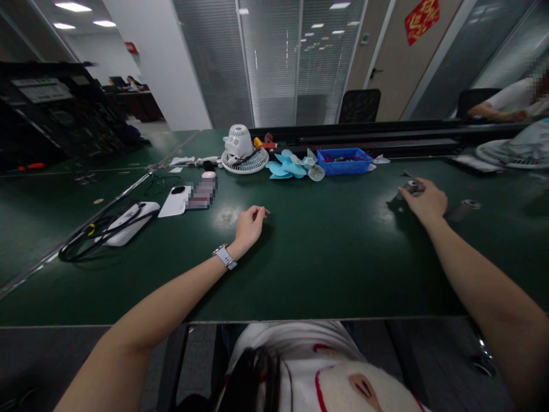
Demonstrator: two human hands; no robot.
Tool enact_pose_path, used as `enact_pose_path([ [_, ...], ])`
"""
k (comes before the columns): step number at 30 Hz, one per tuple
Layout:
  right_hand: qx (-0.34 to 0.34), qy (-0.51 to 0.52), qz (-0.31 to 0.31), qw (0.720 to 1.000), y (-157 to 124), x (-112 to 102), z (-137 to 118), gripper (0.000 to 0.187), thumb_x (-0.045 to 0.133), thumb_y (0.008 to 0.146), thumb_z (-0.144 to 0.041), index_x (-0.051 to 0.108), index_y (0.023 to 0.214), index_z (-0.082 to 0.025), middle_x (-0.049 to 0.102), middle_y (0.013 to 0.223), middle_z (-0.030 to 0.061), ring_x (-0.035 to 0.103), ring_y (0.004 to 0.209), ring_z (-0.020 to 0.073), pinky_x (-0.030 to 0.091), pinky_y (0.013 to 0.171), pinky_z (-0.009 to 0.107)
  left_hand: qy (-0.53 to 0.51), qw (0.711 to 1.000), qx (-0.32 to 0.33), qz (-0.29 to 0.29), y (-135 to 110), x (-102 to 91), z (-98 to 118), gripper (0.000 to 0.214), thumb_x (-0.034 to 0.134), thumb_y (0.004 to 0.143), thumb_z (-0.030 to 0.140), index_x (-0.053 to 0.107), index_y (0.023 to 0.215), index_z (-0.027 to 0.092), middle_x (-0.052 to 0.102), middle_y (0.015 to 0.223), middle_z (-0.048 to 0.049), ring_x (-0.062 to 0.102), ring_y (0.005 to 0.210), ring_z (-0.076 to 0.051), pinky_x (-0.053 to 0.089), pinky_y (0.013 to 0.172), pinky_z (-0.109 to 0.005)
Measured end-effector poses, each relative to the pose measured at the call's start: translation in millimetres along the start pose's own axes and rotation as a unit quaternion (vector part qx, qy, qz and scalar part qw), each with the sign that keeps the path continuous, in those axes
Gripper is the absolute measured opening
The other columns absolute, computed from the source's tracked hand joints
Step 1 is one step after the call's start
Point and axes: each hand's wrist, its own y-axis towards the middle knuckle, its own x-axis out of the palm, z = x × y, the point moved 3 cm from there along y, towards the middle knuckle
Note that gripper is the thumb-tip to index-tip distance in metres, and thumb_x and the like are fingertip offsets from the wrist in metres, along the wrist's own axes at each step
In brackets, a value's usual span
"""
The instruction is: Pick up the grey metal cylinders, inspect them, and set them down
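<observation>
My right hand (429, 200) is closed around a small grey metal cylinder (412, 187), with thumb and fingers on either side of it at the right of the green table. Just right of that hand, a similar grey metal cylinder (465, 209) stands on the tabletop. Nearer the middle, my left hand (249, 228) rests on the table with its fingers curled in, and nothing shows in them. A watch (225, 256) with a pale strap is on my left wrist. A small screw-like piece (406, 174) lies beyond my right hand.
Along the back are a white fan body (238, 140), light-blue fan blades (285, 165) and a blue bin (345, 163) of small parts. A white phone (175, 201) and a white device with black cable (131, 224) lie left. Another person (510, 103) sits far right.
</observation>
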Motion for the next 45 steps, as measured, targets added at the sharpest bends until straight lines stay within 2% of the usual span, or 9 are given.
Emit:
enact_pose_path([
  [9, 0.071, 0.023, -0.068, 0.995, 5.0, 3.7, 4.1, 0.047, 0.075, 0.074, -0.048, 0.071, 0.109, -0.017, 0.074, 0.098, 0.0129, 0.065, 0.088, 0.023, 0.043, 0.077, 0.032, -0.021, 1.0, -0.009, 0.016, 0.7, 0.6, -5.1, 0.026, 0.044, 0.093, 0.036, 0.064, 0.095, 0.019, 0.072, 0.087, -0.0057, 0.066, 0.084, -0.019, 0.047, 0.079, -0.031],
  [14, -0.028, 0.114, -0.077, 0.99, -26.0, -15.5, -59.0, 0.043, 0.075, 0.075, -0.045, 0.072, 0.106, -0.015, 0.073, 0.093, 0.012, 0.066, 0.083, 0.0221, 0.046, 0.077, 0.032, -0.026, 0.999, -0.009, 0.022, 1.7, 2.1, -8.6, 0.023, 0.046, 0.092, 0.037, 0.061, 0.098, 0.019, 0.071, 0.088, -0.0054, 0.066, 0.084, -0.019, 0.047, 0.077, -0.032],
  [18, -0.166, 0.295, -0.212, 0.917, -85.9, -16.9, -145.5, 0.048, 0.076, 0.072, -0.047, 0.072, 0.108, -0.016, 0.074, 0.096, 0.009, 0.068, 0.084, 0.0221, 0.054, 0.08, 0.035, -0.029, 0.999, -0.019, 0.031, 2.5, 2.0, -11.5, 0.022, 0.049, 0.092, 0.036, 0.059, 0.099, 0.018, 0.07, 0.087, -0.0051, 0.065, 0.083, -0.018, 0.047, 0.076, -0.031],
  [21, -0.255, 0.346, -0.296, 0.853, -133.0, -17.1, -197.2, 0.048, 0.077, 0.071, -0.047, 0.073, 0.11, -0.02, 0.074, 0.1, 0.0077, 0.069, 0.087, 0.0241, 0.056, 0.082, 0.04, -0.028, 0.999, -0.011, 0.03, 0.3, -0.1, -7.6, 0.022, 0.051, 0.091, 0.036, 0.06, 0.099, 0.018, 0.069, 0.089, -0.0055, 0.064, 0.082, -0.018, 0.048, 0.076, -0.031],
  [25, -0.312, 0.372, -0.343, 0.804, -175.3, -14.6, -231.8, 0.041, 0.078, 0.072, -0.044, 0.073, 0.107, -0.022, 0.074, 0.099, 0.0055, 0.07, 0.087, 0.0227, 0.056, 0.081, 0.039, -0.008, 0.993, 0.115, -0.011, -6.6, 1.1, 18.3, 0.027, 0.055, 0.09, 0.037, 0.062, 0.111, 0.02, 0.069, 0.106, -0.0067, 0.062, 0.099, -0.019, 0.048, 0.086, -0.033],
  [29, -0.336, 0.399, -0.35, 0.778, -194.3, -9.3, -241.3, 0.035, 0.075, 0.076, -0.041, 0.071, 0.106, -0.025, 0.074, 0.097, 0.0018, 0.07, 0.088, 0.0213, 0.055, 0.082, 0.036, -0.001, 0.976, 0.207, -0.065, -11.3, 10.0, 46.4, 0.028, 0.057, 0.091, 0.034, 0.064, 0.117, 0.024, 0.067, 0.123, -0.0054, 0.056, 0.119, -0.021, 0.044, 0.101, -0.038],
  [33, -0.346, 0.398, -0.343, 0.777, -200.7, -11.1, -239.8, 0.03, 0.074, 0.077, -0.042, 0.07, 0.101, -0.025, 0.073, 0.091, 0.0011, 0.069, 0.085, 0.0209, 0.054, 0.081, 0.036, 0.013, 0.976, 0.192, -0.099, -10.1, 15.2, 59.4, 0.022, 0.056, 0.092, 0.034, 0.069, 0.108, 0.027, 0.071, 0.116, -0.0032, 0.055, 0.125, -0.023, 0.044, 0.104, -0.042],
  [38, -0.345, 0.397, -0.338, 0.78, -203.7, -15.6, -237.2, 0.031, 0.073, 0.078, -0.044, 0.069, 0.101, -0.024, 0.072, 0.09, 0.0009, 0.068, 0.084, 0.02, 0.054, 0.078, 0.035, -0.02, 0.98, 0.156, -0.12, -5.5, 10.5, 72.0, 0.025, 0.064, 0.086, 0.032, 0.064, 0.109, 0.023, 0.074, 0.107, -0.0045, 0.069, 0.103, -0.022, 0.051, 0.094, -0.038],
  [45, -0.332, 0.404, -0.341, 0.781, -203.5, -12.2, -236.4, 0.04, 0.074, 0.077, -0.045, 0.069, 0.11, -0.025, 0.072, 0.1, 0.0022, 0.068, 0.088, 0.0204, 0.055, 0.081, 0.036, -0.087, 0.985, 0.135, -0.058, -0.5, -0.2, 65.3, 0.032, 0.066, 0.085, 0.031, 0.047, 0.11, 0.023, 0.076, 0.095, -0.0037, 0.072, 0.098, -0.021, 0.052, 0.09, -0.036],
])
